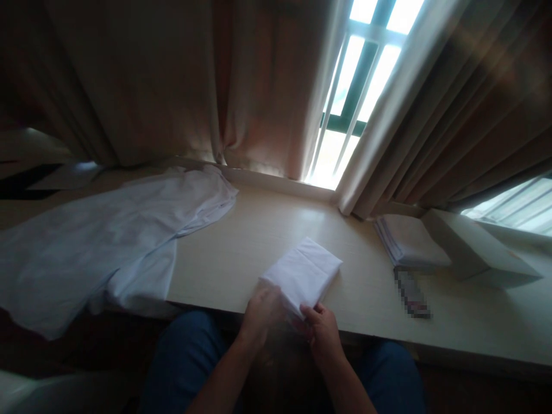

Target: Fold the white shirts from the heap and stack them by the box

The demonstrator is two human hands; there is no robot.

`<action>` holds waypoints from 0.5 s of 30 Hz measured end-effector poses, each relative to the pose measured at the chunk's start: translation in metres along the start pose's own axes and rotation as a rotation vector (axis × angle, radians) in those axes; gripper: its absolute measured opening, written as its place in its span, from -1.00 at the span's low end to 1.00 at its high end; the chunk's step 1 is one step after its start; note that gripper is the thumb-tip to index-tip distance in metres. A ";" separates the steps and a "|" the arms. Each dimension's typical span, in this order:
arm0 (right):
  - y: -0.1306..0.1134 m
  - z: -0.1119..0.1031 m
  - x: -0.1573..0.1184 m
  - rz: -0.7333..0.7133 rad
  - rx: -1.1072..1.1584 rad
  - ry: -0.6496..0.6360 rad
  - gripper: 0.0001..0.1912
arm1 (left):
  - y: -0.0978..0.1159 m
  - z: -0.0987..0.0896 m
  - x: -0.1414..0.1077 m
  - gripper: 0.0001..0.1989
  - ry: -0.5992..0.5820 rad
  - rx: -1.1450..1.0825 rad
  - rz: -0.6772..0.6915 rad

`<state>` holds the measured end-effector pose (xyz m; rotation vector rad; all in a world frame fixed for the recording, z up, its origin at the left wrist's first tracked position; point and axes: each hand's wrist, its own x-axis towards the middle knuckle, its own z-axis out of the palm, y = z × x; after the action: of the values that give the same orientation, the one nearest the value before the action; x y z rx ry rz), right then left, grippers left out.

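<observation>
A folded white cloth [304,270] lies at the front edge of the table, its near end reaching slightly past the edge. My right hand [322,330] grips its near right corner, thumb on top and fingers underneath. At the near left corner is my left hand [265,310], touching the cloth; its fingers are smeared by motion, so their grip cannot be made out. To the left, a large loose heap of white cloth [129,218] spreads over the table and hangs over its front edge.
On the right stand a stack of folded white cloth [411,238] and a pale box [483,247]. A blurred-out small object [411,293] lies before them. Curtains [267,86] and a window [353,86] rise behind the table [362,310]. Dark flat items [30,181] lie far left.
</observation>
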<state>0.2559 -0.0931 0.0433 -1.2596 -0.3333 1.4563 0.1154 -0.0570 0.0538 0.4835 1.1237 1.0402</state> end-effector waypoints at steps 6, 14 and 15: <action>-0.001 0.003 0.001 -0.108 0.071 -0.062 -0.48 | -0.001 0.014 0.016 -0.74 0.090 -0.184 0.088; 0.008 -0.001 0.012 -0.139 0.082 -0.026 -0.46 | -0.003 0.013 0.040 -0.65 0.263 -0.192 0.148; 0.010 -0.001 0.014 -0.132 0.091 -0.020 -0.46 | -0.005 0.012 0.041 -0.63 0.281 -0.195 0.167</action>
<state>0.2546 -0.0851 0.0282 -1.1294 -0.3536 1.3571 0.1314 -0.0216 0.0340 0.2840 1.2271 1.3808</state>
